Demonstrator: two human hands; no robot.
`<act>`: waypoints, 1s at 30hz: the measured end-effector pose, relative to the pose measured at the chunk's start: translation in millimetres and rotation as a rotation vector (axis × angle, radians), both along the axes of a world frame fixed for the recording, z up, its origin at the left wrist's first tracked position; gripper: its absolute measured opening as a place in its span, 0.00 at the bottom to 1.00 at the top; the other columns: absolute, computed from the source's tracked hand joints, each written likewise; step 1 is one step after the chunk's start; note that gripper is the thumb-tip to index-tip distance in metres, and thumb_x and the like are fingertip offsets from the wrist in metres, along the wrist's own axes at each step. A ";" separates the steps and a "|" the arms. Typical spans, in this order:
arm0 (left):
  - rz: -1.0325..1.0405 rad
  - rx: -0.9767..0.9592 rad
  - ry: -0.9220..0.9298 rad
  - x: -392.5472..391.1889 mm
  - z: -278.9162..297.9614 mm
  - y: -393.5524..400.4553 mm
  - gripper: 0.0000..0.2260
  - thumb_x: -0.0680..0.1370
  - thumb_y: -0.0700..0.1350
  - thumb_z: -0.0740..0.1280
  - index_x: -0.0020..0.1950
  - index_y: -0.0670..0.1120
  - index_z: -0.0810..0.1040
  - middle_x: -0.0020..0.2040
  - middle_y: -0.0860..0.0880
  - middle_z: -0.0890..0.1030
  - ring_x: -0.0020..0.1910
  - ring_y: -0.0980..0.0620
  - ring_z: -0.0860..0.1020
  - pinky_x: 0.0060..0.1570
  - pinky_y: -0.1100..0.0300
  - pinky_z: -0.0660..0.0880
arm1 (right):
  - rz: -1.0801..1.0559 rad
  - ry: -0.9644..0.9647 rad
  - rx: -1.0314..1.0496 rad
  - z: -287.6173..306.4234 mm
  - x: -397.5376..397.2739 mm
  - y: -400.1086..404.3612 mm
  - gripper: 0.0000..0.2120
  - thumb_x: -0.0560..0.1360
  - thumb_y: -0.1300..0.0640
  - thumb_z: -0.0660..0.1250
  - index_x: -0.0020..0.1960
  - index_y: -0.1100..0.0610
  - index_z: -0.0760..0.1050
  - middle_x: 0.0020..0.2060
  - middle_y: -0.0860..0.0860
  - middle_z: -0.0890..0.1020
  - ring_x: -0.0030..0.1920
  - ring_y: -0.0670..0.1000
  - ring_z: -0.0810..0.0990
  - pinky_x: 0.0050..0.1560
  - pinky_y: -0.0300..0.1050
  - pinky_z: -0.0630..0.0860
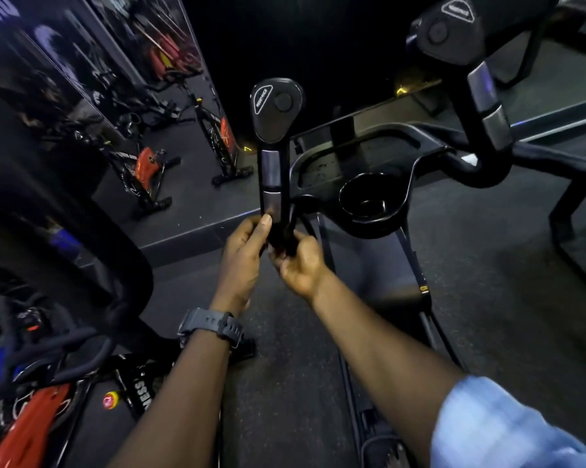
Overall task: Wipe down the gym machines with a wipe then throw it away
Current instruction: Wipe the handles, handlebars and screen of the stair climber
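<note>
While both grip it, hands (274,255) flank handlebar (273,197)

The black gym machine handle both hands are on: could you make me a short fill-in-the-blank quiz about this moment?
1. Both hands grip the upright black handle near its ____ end.
2. The dark wristwatch sits on the ____ wrist.
3. The round black cup holder lies to the ____ of that handle.

Missing words: lower; left; right

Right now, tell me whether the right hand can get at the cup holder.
Probably yes. The right hand grips the handlebar just below and left of the cup holder, and nothing stands between them.
</note>
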State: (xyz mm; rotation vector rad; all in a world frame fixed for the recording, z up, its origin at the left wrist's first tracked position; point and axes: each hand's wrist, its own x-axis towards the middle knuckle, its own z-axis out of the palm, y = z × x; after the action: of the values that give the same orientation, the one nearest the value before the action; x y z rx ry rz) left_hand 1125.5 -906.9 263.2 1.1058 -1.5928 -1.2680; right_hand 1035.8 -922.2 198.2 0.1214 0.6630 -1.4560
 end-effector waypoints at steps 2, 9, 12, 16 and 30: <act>0.022 -0.024 -0.062 -1.1 0.3 -2.5 0.10 0.76 0.58 0.66 0.45 0.55 0.83 0.48 0.48 0.85 0.52 0.47 0.83 0.59 0.44 0.76 | -0.007 -0.157 -0.019 5.6 1.5 11.9 0.16 0.83 0.59 0.53 0.50 0.65 0.78 0.42 0.58 0.83 0.37 0.52 0.83 0.41 0.42 0.80; 0.081 -0.037 -0.037 0.7 -2.6 -6.5 0.14 0.75 0.60 0.68 0.45 0.50 0.84 0.46 0.41 0.84 0.50 0.36 0.81 0.57 0.34 0.75 | -0.097 0.324 0.119 6.5 6.3 37.3 0.07 0.77 0.67 0.62 0.43 0.62 0.78 0.37 0.57 0.80 0.33 0.50 0.78 0.36 0.41 0.78; 0.048 -0.046 -0.018 1.6 -0.5 -6.8 0.14 0.76 0.55 0.68 0.46 0.45 0.84 0.45 0.40 0.85 0.48 0.37 0.82 0.57 0.37 0.76 | -0.238 0.727 0.036 1.5 2.0 38.2 0.04 0.76 0.62 0.67 0.46 0.57 0.80 0.41 0.52 0.84 0.41 0.49 0.82 0.43 0.43 0.78; 0.037 -0.046 -0.002 4.3 -1.1 -11.4 0.16 0.74 0.55 0.70 0.55 0.46 0.83 0.51 0.43 0.85 0.54 0.41 0.82 0.60 0.36 0.75 | -0.101 0.744 -0.212 31.1 -25.8 19.6 0.09 0.80 0.62 0.61 0.57 0.61 0.78 0.46 0.52 0.83 0.41 0.45 0.80 0.39 0.34 0.75; 0.046 -0.033 0.213 -8.3 32.2 -16.6 0.11 0.82 0.44 0.62 0.61 0.43 0.80 0.54 0.47 0.84 0.54 0.52 0.82 0.53 0.58 0.77 | 0.018 0.486 -0.330 77.4 -52.6 9.1 0.15 0.82 0.59 0.57 0.64 0.65 0.73 0.52 0.60 0.80 0.49 0.55 0.78 0.48 0.47 0.76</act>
State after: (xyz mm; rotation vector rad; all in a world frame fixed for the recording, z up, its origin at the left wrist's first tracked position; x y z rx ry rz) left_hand 1117.2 -923.5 295.3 0.9475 -1.4162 -1.2790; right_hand 983.2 -913.2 275.6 -0.5081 0.7978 -1.5696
